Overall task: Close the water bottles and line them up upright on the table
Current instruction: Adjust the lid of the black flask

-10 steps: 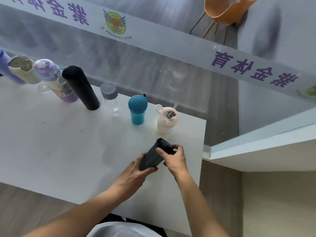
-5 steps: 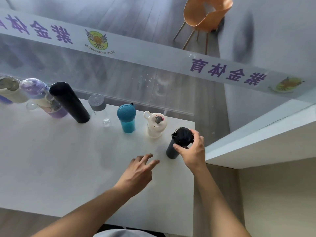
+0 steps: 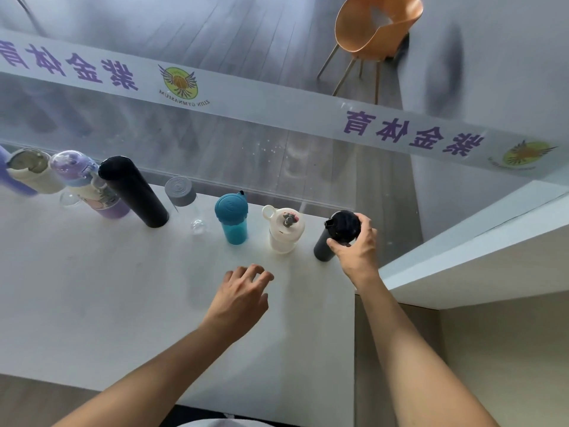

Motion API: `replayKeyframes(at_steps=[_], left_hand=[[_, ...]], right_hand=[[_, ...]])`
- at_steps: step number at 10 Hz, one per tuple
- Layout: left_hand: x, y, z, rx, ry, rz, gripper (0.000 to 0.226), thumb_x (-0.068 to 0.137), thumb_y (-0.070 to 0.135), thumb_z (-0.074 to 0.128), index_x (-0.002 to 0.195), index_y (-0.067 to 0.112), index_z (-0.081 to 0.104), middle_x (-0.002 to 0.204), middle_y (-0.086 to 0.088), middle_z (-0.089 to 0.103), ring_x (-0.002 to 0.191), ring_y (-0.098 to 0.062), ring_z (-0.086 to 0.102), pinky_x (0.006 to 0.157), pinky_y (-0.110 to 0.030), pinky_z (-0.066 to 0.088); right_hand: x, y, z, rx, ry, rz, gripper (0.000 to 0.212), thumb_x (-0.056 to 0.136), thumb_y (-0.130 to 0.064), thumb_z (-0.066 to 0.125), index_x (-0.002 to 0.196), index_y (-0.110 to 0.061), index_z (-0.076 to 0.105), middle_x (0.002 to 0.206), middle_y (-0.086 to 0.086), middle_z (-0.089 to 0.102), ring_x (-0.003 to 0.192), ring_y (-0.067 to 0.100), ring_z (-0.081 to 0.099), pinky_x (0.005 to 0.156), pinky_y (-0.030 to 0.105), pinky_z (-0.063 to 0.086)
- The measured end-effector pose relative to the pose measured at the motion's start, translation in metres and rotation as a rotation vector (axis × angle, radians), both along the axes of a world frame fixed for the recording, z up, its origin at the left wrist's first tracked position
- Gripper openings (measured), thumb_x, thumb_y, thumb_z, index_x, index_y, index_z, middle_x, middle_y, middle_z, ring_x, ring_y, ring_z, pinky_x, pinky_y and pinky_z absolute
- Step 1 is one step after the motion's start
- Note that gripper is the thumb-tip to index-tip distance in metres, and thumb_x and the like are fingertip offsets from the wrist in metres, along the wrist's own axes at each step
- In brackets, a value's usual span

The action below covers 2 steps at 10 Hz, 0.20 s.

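A dark grey bottle [image 3: 323, 246] with a black cap stands upright at the right end of a row along the far edge of the white table [image 3: 92, 288]. My right hand [image 3: 354, 246] grips its cap from the right. To its left stand a cream bottle [image 3: 284, 234], a teal bottle [image 3: 232, 218], a clear bottle with a grey cap [image 3: 181, 192], a tall black bottle [image 3: 132, 189], a purple bottle [image 3: 86, 183], a beige bottle [image 3: 30, 171] and a lilac bottle [image 3: 7, 177] at the frame's edge. All are capped. My left hand [image 3: 240, 298] hovers over the table, fingers apart, holding nothing.
A glass wall with a white lettered band [image 3: 246, 103] runs just behind the bottle row. The table's right edge lies close beside the dark grey bottle, with a white ledge [image 3: 477, 257] beyond it. An orange chair [image 3: 375, 29] stands behind the glass.
One second ago both hands held the dark grey bottle tilted above the table. My left hand let go and drew back. My right hand stood the bottle upright at the row's right end.
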State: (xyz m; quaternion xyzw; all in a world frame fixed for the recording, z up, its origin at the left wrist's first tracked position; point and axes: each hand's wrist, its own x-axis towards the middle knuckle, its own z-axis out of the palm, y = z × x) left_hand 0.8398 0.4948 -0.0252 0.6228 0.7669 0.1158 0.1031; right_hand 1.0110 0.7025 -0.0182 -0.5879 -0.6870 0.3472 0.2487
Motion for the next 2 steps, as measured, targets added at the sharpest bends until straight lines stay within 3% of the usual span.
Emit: replayKeyframes(at_steps=[2], left_hand=[[-0.016,0.017,0.021,0.082,0.041,0.028,0.033,0.083,0.028,0.070,0.115,0.021,0.064,0.116,-0.004,0.063,0.098,-0.030,0.061,0.082,-0.041,0.052]], right_hand=[[0.003,-0.002,0.008,-0.029,-0.031,0.006,0.100,0.068,-0.023,0.090,0.149,-0.031,0.032,0.134,0.009,0.042,0.123,0.024,0.047,0.106,0.034,0.040]])
